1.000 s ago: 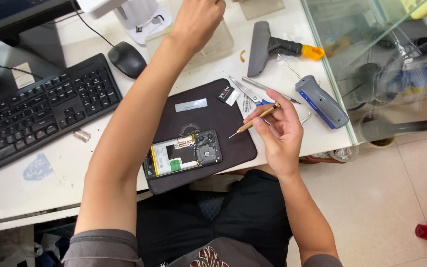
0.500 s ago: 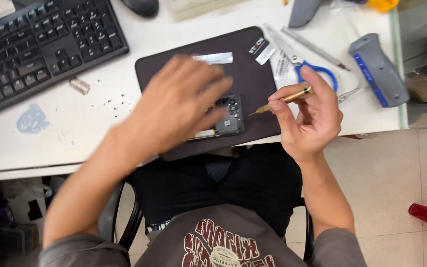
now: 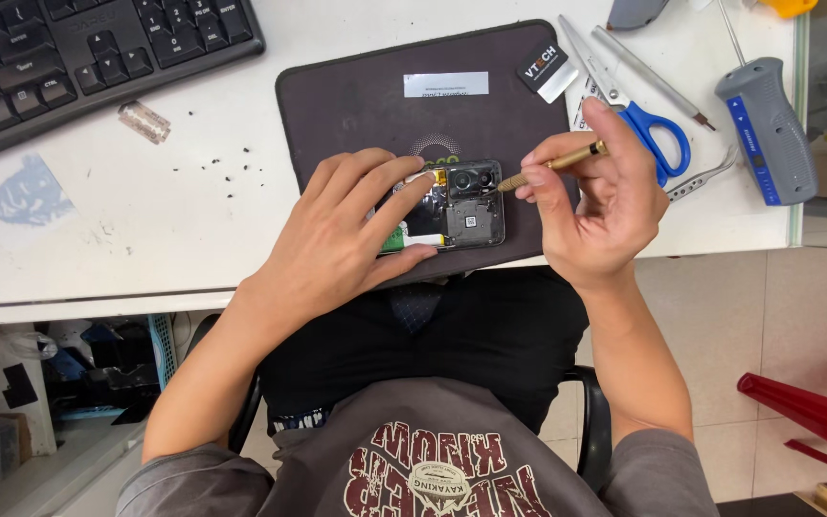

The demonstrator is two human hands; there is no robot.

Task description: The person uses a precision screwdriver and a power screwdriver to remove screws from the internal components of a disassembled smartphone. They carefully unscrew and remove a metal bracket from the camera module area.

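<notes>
Your left hand (image 3: 351,230) lies flat, fingers spread, over the opened phone (image 3: 457,206), covering its left part and pressing it onto the dark work mat (image 3: 356,105). The phone rests back-off, its camera module and inner plates exposed, near the front edge of the mat, which itself sits at the front edge of the white table (image 3: 193,230). Your right hand (image 3: 600,206) pinches a slim brass-coloured screwdriver (image 3: 552,165) between thumb and fingers, its tip touching the phone's upper right corner beside the camera module. Blue-handled scissors (image 3: 638,120) and metal tweezers (image 3: 701,177) lie just right of the mat. A grey-handled tool (image 3: 768,129) lies near the table's right edge. A black keyboard (image 3: 78,57) occupies the rear left corner. Small dark specks, too small to identify, are scattered left of the mat.
</notes>
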